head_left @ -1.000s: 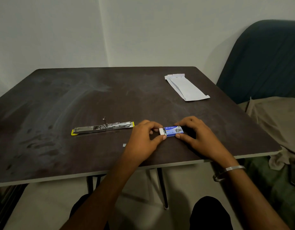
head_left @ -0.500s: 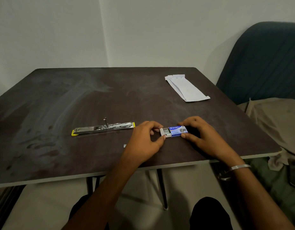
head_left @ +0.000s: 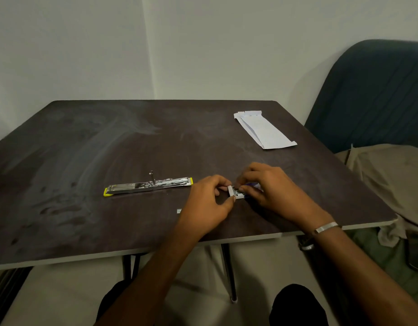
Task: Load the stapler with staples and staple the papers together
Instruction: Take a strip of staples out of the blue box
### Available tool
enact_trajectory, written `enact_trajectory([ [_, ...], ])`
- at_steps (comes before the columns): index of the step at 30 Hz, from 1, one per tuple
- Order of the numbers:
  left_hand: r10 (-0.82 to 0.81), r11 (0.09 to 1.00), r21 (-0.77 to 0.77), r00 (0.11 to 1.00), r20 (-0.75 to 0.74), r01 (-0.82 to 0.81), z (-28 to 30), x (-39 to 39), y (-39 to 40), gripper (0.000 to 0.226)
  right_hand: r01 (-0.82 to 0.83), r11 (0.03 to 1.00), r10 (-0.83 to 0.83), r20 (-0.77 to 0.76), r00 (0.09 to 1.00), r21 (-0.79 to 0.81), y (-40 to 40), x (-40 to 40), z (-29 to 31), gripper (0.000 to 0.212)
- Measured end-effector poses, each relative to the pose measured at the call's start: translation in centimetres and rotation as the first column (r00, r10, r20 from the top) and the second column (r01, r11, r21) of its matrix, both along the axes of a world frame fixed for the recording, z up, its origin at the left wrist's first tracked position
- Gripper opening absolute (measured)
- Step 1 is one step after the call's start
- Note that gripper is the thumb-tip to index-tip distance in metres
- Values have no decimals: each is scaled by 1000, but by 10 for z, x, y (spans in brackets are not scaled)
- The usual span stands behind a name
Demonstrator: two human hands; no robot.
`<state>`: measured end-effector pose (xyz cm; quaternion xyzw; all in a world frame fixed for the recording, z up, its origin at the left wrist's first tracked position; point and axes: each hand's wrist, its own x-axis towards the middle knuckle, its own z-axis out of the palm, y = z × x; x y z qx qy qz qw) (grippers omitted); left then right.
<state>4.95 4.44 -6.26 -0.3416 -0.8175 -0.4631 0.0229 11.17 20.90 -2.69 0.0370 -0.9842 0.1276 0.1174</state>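
Observation:
A small blue staple box (head_left: 238, 192) lies on the dark table (head_left: 109, 149) near its front edge, its white inner tray slid out to the left. My left hand (head_left: 209, 203) pinches the tray's left end. My right hand (head_left: 271, 187) covers the blue sleeve, with its fingertips at the open tray. The metal stapler (head_left: 148, 185) with yellow ends lies swung open flat, to the left of my hands. Folded white papers (head_left: 264, 130) rest at the far right of the table.
A small strip of staples (head_left: 179, 210) lies on the table just left of my left wrist. A dark blue chair (head_left: 379, 90) and a beige cloth (head_left: 391, 175) stand beside the table's right edge. My knees show under the front edge.
The white tray has slid further out of the blue box to the left. My right hand's fingers have moved over the sleeve to the open tray.

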Motion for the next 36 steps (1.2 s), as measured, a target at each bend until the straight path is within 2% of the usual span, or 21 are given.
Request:
enact_trajectory([
  [14, 4, 1000, 14, 1000, 1, -4, -3, -2, 1, 21, -23, 970, -12, 140, 990, 240, -15, -11, 19, 17],
  [28, -2, 999, 32, 1000, -14, 3, -3, -1, 2, 20, -35, 981, -43, 391, 919, 192, -18, -25, 35, 20],
  [36, -5, 1000, 27, 1000, -9, 6, -2, -1, 1, 21, -34, 989, -36, 454, 890, 145, -20, -29, 43, 23],
])
